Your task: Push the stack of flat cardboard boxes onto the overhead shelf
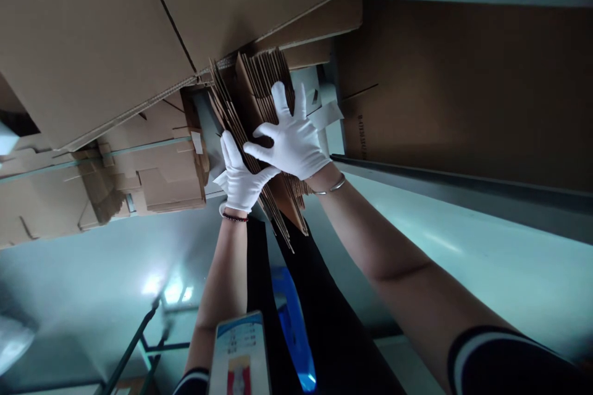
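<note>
- Head view: the left hand (241, 176), in a white glove, has its fingers (230, 148) closed around the near edge of a bundle of flattened cardboard sheets (259, 111) that stands on edge among bigger cartons.
- The right hand (290, 139), also gloved, lies flat on the bundle's face with its fingers (279, 99) spread wide apart, pressing rather than gripping.
- Risk, as I judge it: only one hand truly clamps the bundle, so the loose sheets could fan out and slide free at the lower end, where they already splay.
- A second risk: the large flat carton (92, 37) leans just over the bundle; pulling sheets out beneath it may tip it toward the person.
- Corrugated edges could catch the thin gloves or scrape the bare forearms.
- Surface: no worktop shows; the bundle sits in a stack of folded boxes (162, 179) beside a grey metal shelf rail (463, 188).
- Room: a pale, glossy floor (463, 259) reflects ceiling light; a dark frame stands at lower left, and a blue object (290, 321) shows between the person's dark trouser legs.
</note>
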The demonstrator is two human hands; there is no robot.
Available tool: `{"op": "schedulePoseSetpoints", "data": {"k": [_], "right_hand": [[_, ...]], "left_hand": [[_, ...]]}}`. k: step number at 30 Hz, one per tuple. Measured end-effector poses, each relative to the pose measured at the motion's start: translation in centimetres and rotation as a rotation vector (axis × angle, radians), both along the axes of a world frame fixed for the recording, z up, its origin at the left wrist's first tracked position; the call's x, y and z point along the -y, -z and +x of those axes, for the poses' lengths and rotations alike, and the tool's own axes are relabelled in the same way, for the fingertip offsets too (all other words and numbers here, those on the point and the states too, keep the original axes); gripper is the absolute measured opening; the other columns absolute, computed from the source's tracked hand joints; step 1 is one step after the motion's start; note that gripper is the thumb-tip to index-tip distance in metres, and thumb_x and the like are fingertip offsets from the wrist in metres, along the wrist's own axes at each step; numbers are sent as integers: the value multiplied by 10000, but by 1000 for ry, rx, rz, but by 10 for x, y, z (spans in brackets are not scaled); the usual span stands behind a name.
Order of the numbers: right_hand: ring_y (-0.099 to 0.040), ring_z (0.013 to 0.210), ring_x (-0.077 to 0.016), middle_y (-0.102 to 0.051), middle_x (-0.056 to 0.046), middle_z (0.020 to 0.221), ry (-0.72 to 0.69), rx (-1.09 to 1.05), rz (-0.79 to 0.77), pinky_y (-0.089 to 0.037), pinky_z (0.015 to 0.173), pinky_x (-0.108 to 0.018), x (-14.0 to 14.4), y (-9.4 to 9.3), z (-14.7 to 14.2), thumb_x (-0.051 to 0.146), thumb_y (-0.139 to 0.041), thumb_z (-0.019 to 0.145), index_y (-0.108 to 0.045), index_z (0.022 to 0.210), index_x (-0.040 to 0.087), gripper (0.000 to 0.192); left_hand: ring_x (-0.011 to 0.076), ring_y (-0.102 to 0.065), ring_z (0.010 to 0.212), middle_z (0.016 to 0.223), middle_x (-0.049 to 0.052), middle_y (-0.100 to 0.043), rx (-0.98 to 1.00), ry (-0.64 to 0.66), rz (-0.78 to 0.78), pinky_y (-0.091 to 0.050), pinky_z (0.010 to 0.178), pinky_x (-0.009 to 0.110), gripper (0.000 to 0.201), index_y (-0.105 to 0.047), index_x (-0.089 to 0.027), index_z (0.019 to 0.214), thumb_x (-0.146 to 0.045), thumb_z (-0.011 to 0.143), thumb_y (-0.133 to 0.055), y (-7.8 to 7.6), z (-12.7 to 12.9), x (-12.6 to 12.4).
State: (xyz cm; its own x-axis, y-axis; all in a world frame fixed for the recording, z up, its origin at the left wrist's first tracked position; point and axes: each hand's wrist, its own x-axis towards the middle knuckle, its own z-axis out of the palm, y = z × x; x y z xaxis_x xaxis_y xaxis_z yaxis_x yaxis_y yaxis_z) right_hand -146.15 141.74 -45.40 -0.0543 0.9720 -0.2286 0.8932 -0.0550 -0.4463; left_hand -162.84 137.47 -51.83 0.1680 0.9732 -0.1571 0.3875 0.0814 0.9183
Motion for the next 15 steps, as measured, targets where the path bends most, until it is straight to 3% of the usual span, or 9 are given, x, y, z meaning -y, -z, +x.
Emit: {"op": "schedulePoseSetpoints", "data": {"k": [4, 15], "right_hand": [[-83, 1649, -593, -167, 15, 1835, 11, -15, 24, -556, 1073, -753, 1, 5, 1, 562, -818, 938, -831, 1090, 219, 375], [-26, 1663, -576, -186, 43, 1829, -27, -38, 10, -467, 1198, -782, 0, 7, 6, 441, -789, 969, -831, 1177, 239, 293]], "left_hand": [[406, -55, 1720, 1871, 87, -21, -23, 2, 11, -131, 1424, 576, 1508, 120, -418, 1764, -615, 763, -992, -1, -1, -1], [369, -108, 1721, 1865, 66, -87, 9, 20, 26, -189, 1420, 553, 1442, 129, -445, 1758, -672, 809, -932, 6, -1, -1]]}}
